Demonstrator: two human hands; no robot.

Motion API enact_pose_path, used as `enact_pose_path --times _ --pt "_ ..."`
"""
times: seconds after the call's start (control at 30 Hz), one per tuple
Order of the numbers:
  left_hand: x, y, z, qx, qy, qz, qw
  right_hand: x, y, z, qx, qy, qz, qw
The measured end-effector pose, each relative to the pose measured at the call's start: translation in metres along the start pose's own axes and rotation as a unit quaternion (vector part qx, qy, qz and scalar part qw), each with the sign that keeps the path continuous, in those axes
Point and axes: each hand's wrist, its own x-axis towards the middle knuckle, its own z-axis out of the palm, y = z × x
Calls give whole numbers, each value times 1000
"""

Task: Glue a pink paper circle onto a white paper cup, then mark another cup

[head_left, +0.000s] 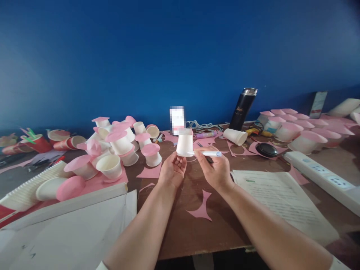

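Note:
A white paper cup (185, 145) is upside down in front of me, its wide rim lowest. My left hand (173, 168) is closed around the cup's lower left side, palm turned up. In the fingers of my right hand (215, 165) lies a white pen-like stick (210, 153) with a bluish end pointing right. Its other end reaches the cup near the rim; whether it touches cannot be made out. Beyond the cup are pink paper offcuts (206, 141) and a propped phone (177, 120) with a blurred screen.
White cups topped with pink paper discs (150, 150) crowd the left; more capped cups (308, 140) fill the right. A black thermos (243, 108), a cup on its side (235, 136), a power strip (323, 180), printed sheets (278, 198) and a white box (73, 232) surround my arms.

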Motion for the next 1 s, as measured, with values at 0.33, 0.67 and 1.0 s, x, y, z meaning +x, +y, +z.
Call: enact_pose_path --times 0.33,0.67,1.0 --pt "-2 3 3 13 20 1 1000 -1 -1 0 -7 6 -3 1000" --pt "-7 2 5 27 -45 -24 998 -2 5 1 -20 5 18 1000" --pt "-6 -1 1 60 -45 -64 995 -1 3 0 -22 6 28 999"
